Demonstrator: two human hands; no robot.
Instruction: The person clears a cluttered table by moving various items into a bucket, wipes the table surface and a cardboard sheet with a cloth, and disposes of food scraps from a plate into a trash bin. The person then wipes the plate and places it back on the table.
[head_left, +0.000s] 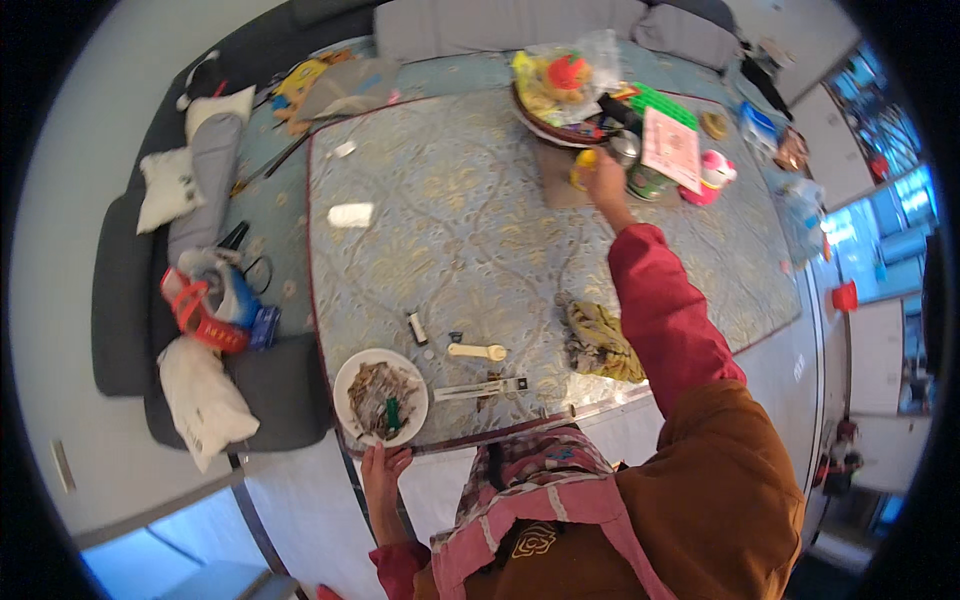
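My right hand (609, 184) reaches across the cloth-covered table (450, 247) to a small yellow container (583, 169). Its fingers are at the container's right side; blur hides whether they grip it. Beside that hand stand a silver-lidded jar (624, 146) and a green tin (649, 182) with a pink card (671, 148) against it. My left hand (386, 469) is at the table's near edge, fingers apart, fingertips by the rim of a white bowl (420, 375). Brownish scraps, clear plastic and a green piece (392, 415) fill the bowl.
A cream wrench-shaped tool (478, 351), a flat narrow packet (480, 388) and a crumpled yellowish cloth (600, 341) lie near the front. Behind are a basket (532, 124) with a plush toy (568, 77), and a pink-and-white toy (712, 176). A sofa (277, 397) borders the left.
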